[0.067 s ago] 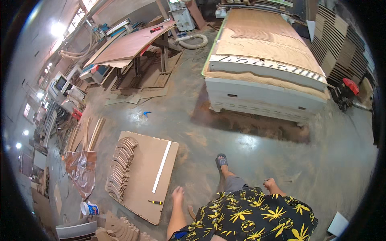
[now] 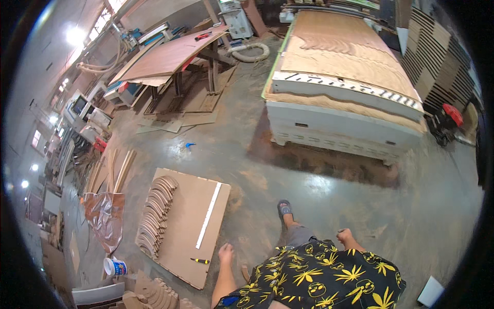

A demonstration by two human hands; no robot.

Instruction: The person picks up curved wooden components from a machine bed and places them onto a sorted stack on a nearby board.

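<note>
My left hand (image 2: 225, 254) hangs beside the board with its fingers curled in and nothing visible in them. My right hand (image 2: 344, 236) is held out on the other side of my body, also closed, with no object showing. Nearest to the left hand lies a large brown board (image 2: 193, 226) on the floor. On it are a row of curved wooden pieces (image 2: 157, 213), a long white strip (image 2: 209, 216) and a yellow and black utility knife (image 2: 199, 261). Neither hand touches any of these.
Ahead on the right stands a large flatbed machine (image 2: 339, 123) with a wood sheet (image 2: 355, 67) on top. A table with pinkish panels (image 2: 170, 56) is at the far left. A white bucket (image 2: 114, 267), more curved pieces (image 2: 159, 293) and a blue tool (image 2: 190, 144) lie about.
My left hand has drawn back slightly toward my body. The view has shifted a little, and my right hand keeps nearly the same place.
</note>
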